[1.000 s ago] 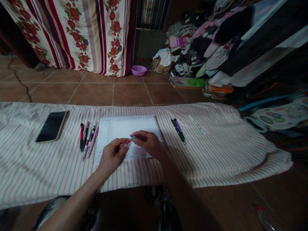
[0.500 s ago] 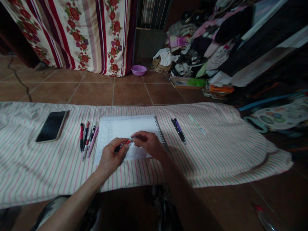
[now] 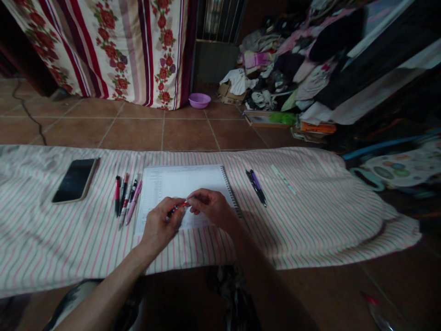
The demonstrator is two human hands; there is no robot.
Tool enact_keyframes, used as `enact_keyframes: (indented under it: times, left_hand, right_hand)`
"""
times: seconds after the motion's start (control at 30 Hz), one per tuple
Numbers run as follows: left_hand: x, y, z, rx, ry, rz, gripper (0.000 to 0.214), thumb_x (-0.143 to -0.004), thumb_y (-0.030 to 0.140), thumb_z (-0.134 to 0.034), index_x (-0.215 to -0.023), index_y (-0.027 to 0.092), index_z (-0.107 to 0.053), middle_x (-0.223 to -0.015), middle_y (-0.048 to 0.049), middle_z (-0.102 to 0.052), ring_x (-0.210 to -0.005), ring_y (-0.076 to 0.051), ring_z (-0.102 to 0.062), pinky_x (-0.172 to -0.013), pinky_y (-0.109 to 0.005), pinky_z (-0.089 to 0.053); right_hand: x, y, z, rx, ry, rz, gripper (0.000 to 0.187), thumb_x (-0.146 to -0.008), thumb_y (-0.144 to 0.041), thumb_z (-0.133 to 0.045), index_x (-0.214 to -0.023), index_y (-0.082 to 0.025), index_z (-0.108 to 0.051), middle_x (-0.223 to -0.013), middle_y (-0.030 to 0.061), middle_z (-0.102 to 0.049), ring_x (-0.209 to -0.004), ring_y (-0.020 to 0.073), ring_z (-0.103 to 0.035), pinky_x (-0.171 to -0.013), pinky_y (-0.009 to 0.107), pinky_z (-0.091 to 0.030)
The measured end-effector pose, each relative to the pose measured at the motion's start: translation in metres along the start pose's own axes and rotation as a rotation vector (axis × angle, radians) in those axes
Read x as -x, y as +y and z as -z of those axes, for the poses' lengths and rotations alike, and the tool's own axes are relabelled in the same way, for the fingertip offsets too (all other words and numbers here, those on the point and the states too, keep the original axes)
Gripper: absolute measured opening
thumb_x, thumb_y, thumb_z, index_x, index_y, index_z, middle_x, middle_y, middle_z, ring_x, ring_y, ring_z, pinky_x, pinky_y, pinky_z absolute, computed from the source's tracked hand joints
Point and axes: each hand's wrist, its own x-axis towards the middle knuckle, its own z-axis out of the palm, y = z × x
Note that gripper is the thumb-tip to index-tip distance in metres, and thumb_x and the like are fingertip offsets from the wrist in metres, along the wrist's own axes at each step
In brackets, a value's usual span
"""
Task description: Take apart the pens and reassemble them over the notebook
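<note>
Over a spiral notebook, my left hand is closed around the barrel of a red and dark pen. My right hand pinches the pen's other end with thumb and fingertips. Whether a separate small part sits between the right fingers is hidden. The notebook lies flat, its wire coil on the right and faint printed lines on its left side. Left of it lies a bunch of several pens, pink, red, black and white.
A smartphone lies at the left on the striped cloth. Two dark pens and a pale pen rest right of the notebook. Beyond the cloth are a purple basin, a floral curtain and piled clothes.
The pen has turned slightly in my hands, and more of its red and dark barrel shows. Both hands stay almost in the same place.
</note>
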Motion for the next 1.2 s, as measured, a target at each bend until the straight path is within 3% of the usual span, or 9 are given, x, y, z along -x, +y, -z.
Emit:
enact_keyframes:
  times: [0.3, 0.8, 1.03, 1.2]
  left_hand:
    - [0.0014, 0.0037, -0.0003, -0.01, 0.023, -0.031, 0.022, -0.086, 0.03, -0.047, -0.097, 0.02, -0.063, -0.087, -0.0038, -0.065, -0.081, -0.015, -0.06, -0.073, -0.026, -0.047]
    - [0.0042, -0.0006, -0.0053, -0.157, 0.082, -0.254, 0.019, -0.088, 0.023, -0.045, -0.098, 0.018, -0.06, -0.087, -0.0042, -0.065, -0.079, -0.014, -0.061, -0.071, -0.026, -0.049]
    - [0.0045, -0.0029, -0.0069, -0.162, 0.056, -0.207, 0.02, -0.088, 0.024, -0.044, -0.1, 0.018, -0.059, -0.087, -0.0044, -0.064, -0.078, -0.014, -0.06, -0.069, -0.025, -0.048]
    - [0.0031, 0.0013, -0.0054, -0.073, 0.048, -0.065, 0.021, -0.087, 0.028, -0.044, -0.098, 0.019, -0.06, -0.083, -0.003, -0.064, -0.075, -0.013, -0.06, -0.067, -0.025, -0.048]
  right_hand:
    - [0.0014, -0.003, -0.003, 0.083, 0.029, 0.002, 0.017, -0.074, -0.033, -0.06, -0.074, -0.017, -0.059, -0.056, -0.0027, -0.058, -0.051, 0.0087, -0.055, -0.052, 0.021, -0.045]
    - [0.0032, -0.0042, -0.0033, 0.294, 0.075, 0.023, 0.019, -0.077, -0.033, -0.055, -0.067, -0.017, -0.057, -0.058, -0.0011, -0.06, -0.05, 0.0083, -0.053, -0.053, 0.021, -0.044]
    - [0.0038, -0.0015, -0.0055, 0.397, 0.122, 0.055, 0.02, -0.079, -0.034, -0.054, -0.067, -0.018, -0.056, -0.057, -0.0014, -0.06, -0.053, 0.0093, -0.055, -0.055, 0.021, -0.043]
    - [0.0023, 0.0045, -0.0061, 0.218, 0.075, 0.078, 0.02, -0.08, -0.036, -0.053, -0.075, -0.017, -0.059, -0.061, -0.0012, -0.06, -0.055, 0.0092, -0.056, -0.055, 0.021, -0.044]
